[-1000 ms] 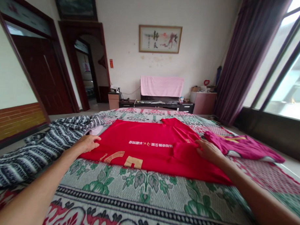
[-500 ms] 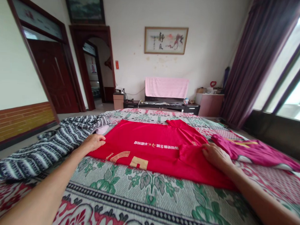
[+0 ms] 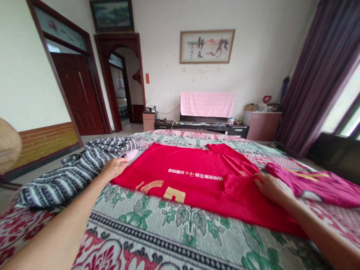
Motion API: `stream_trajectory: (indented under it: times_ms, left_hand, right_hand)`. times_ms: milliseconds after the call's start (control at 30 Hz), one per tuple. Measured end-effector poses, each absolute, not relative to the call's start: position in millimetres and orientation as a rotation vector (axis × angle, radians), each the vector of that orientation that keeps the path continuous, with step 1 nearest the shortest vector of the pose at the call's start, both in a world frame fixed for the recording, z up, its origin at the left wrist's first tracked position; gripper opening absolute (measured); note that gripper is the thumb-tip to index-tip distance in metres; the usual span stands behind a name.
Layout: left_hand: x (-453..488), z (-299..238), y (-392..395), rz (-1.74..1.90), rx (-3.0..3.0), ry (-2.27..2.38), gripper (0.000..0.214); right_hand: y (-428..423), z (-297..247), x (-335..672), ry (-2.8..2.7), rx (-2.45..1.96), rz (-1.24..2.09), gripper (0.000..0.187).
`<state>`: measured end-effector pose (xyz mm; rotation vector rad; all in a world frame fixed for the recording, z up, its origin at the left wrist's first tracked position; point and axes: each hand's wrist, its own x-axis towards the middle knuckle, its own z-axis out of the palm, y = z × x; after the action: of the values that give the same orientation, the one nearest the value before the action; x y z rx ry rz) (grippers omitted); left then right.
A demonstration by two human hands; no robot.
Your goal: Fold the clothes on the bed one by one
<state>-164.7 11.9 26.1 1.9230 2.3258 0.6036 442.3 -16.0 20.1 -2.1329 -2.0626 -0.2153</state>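
A red shirt point(image 3: 193, 178) with white lettering and a gold logo lies spread flat on the patterned bed cover point(image 3: 177, 225). My left hand point(image 3: 114, 167) is at the shirt's left edge, fingers curled on the fabric next to a black-and-white striped garment point(image 3: 78, 173). My right hand point(image 3: 270, 187) lies flat on the shirt's right side, by a folded-in sleeve, with the fingers stretched out. A magenta garment point(image 3: 317, 185) lies just right of that hand.
The bed fills the lower view. Beyond it stand a low dark TV cabinet point(image 3: 200, 127) with a pink cloth over the screen, a pink cabinet point(image 3: 261, 125), dark doors at left and purple curtains point(image 3: 321, 69) by the window at right.
My view has swung a little to the left. My left hand slid slightly further along the shirt's left edge; my right hand stays on the shirt's right side.
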Motion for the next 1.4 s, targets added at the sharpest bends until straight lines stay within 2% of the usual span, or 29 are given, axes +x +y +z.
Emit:
stream_trajectory:
  times_ms: [267, 533, 833, 1000, 1200, 1400]
  left_hand:
    - [-148, 33, 9, 0.275, 2.241, 2.305, 0.040]
    - [-151, 30, 10, 0.353, 2.245, 2.227, 0.044]
    - [-156, 22, 16, 0.355, 2.213, 2.290, 0.038]
    - [-161, 17, 25, 0.263, 2.166, 2.344, 0.044]
    - [-161, 18, 25, 0.167, 2.165, 2.355, 0.047]
    - [-161, 18, 25, 0.165, 2.154, 2.374, 0.049]
  right_hand:
    - [-19, 22, 440, -2.014, -2.127, -0.172, 0.035]
    - [-19, 25, 438, -1.980, -2.142, -0.145, 0.035]
    - [-23, 25, 441, -1.876, -2.167, -0.168, 0.038]
    - [-23, 27, 451, -1.720, -2.120, -0.027, 0.035]
    - [-20, 22, 453, -1.614, -1.843, -0.074, 0.026]
    - [-22, 24, 420, -1.986, -1.537, -0.018, 0.024]
